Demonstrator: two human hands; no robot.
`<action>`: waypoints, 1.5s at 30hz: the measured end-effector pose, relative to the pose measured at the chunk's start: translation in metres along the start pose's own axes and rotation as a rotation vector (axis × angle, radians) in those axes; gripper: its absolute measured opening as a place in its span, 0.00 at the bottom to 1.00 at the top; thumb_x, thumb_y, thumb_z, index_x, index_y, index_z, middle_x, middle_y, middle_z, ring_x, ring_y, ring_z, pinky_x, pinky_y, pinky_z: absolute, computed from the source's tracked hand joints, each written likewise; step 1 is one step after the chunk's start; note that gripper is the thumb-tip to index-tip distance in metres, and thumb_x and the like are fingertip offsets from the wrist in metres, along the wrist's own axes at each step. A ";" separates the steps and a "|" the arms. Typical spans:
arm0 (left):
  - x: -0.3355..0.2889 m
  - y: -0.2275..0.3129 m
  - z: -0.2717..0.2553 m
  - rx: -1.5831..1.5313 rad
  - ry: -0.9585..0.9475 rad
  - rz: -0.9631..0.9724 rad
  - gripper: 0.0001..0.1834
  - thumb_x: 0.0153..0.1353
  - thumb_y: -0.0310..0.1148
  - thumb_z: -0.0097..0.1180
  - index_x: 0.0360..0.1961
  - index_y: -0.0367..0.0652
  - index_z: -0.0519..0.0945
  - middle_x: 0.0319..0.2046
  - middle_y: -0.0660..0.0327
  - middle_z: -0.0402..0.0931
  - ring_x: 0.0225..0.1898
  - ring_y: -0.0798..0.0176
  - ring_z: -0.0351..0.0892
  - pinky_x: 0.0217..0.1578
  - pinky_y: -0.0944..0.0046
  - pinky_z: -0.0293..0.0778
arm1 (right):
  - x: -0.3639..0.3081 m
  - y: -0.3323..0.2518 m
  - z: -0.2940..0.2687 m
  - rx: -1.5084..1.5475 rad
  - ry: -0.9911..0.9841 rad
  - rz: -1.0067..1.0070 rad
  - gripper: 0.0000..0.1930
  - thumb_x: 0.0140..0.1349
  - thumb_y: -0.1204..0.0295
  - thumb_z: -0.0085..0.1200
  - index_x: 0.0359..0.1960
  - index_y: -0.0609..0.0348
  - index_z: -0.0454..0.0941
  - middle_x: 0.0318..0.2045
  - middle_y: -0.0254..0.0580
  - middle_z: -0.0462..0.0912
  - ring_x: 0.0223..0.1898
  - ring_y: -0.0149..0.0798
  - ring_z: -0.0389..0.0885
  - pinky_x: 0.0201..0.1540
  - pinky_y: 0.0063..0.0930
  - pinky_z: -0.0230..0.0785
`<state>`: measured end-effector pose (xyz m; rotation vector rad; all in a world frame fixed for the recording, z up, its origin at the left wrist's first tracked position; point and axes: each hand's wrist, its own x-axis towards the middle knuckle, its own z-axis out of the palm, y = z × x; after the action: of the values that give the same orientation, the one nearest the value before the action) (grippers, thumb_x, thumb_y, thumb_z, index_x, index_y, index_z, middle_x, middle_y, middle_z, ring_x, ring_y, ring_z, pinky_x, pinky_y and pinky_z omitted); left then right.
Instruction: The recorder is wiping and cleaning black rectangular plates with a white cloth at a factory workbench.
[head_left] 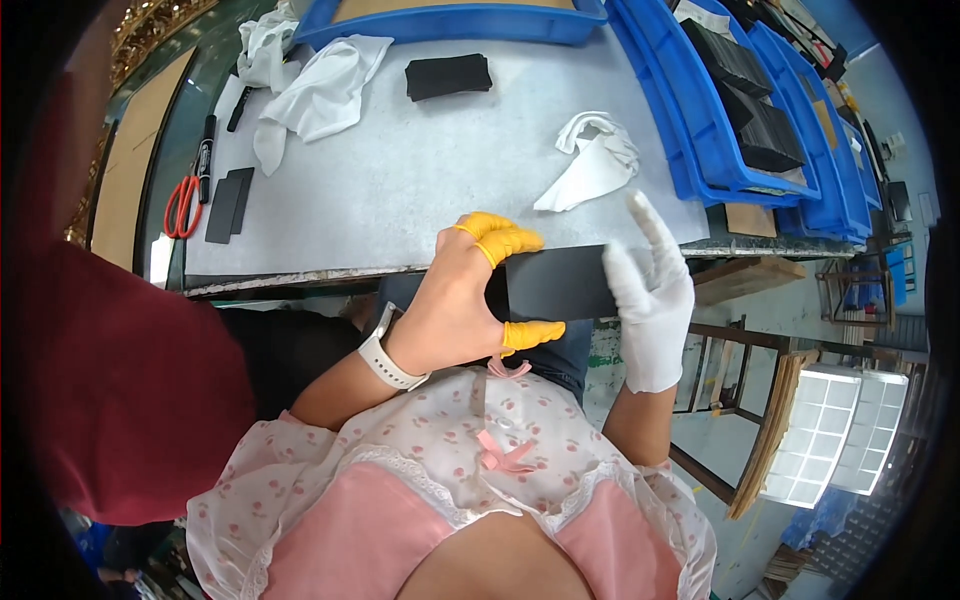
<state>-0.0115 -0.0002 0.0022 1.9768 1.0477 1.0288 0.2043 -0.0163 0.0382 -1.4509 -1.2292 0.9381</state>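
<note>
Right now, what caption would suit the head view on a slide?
Left hand in yellow finger cots holds a dark panel beside the white-gloved right hand.

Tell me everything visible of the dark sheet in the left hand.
The dark sheet is a flat, smooth, dark grey rectangle with a blacker strip at its left end, perhaps shadow or another layer. It looks stiff; card or plastic, I cannot tell. Its length runs sideways, by the near edge of the table. The left hand grips its long edges with yellow finger covers; the white-gloved right hand hides its right end, contact unclear.
</note>
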 end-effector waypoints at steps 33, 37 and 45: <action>0.000 0.003 -0.029 0.132 -0.032 0.195 0.42 0.58 0.35 0.72 0.73 0.37 0.69 0.73 0.49 0.69 0.80 0.48 0.57 0.73 0.42 0.56 | -0.016 -0.012 0.060 0.408 -0.319 0.312 0.18 0.68 0.75 0.68 0.58 0.67 0.82 0.51 0.38 0.88 0.49 0.30 0.85 0.52 0.27 0.79; 0.000 0.000 -0.028 0.294 -0.019 0.255 0.41 0.59 0.42 0.73 0.71 0.40 0.72 0.73 0.48 0.67 0.75 0.52 0.63 0.74 0.40 0.55 | -0.016 -0.018 0.062 0.495 -0.350 0.364 0.19 0.68 0.79 0.66 0.60 0.68 0.79 0.53 0.40 0.86 0.51 0.32 0.85 0.54 0.28 0.79; 0.003 0.009 -0.030 0.205 -0.052 0.224 0.43 0.60 0.37 0.70 0.75 0.38 0.67 0.71 0.52 0.72 0.82 0.52 0.53 0.75 0.35 0.49 | -0.021 -0.013 0.064 0.615 -0.306 0.407 0.19 0.68 0.79 0.67 0.60 0.68 0.80 0.51 0.39 0.86 0.49 0.32 0.85 0.53 0.28 0.79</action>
<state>-0.0332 0.0042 0.0252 2.3170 0.9510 1.0128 0.1362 -0.0241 0.0353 -1.0903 -0.7449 1.6930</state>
